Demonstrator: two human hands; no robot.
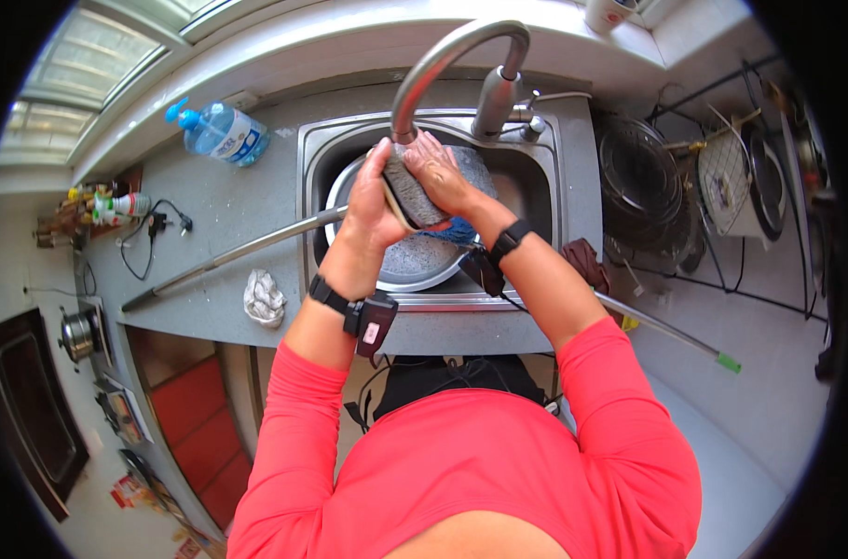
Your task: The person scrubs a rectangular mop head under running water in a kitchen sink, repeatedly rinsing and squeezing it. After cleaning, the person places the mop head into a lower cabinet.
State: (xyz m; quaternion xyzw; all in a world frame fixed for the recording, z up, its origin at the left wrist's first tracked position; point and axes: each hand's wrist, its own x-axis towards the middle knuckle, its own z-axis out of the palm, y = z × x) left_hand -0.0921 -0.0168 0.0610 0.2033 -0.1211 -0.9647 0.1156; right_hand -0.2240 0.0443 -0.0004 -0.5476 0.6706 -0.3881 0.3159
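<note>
Under the spout of the metal faucet (497, 105), my left hand (375, 199) grips the near left edge of a grey fabric slipper (406, 185) with a pale sole rim. My right hand (434, 168) lies flat across its fuzzy grey surface, fingers pointing towards the spout. Behind my right hand is a grey textured fabric item (474, 171), partly hidden; whether it is a second slipper I cannot tell. Below them a round metal basin (417, 262) sits in the steel sink (557, 230), with blue bristly material (455, 230) at its right side.
A metal pole (256, 244) crosses the grey counter to the basin. A blue pump bottle (228, 134), a crumpled white cloth (264, 299) and a black cable (157, 222) lie left. Right are a dark cloth (587, 264), a green-tipped pole (665, 328) and a rack of pans (731, 283).
</note>
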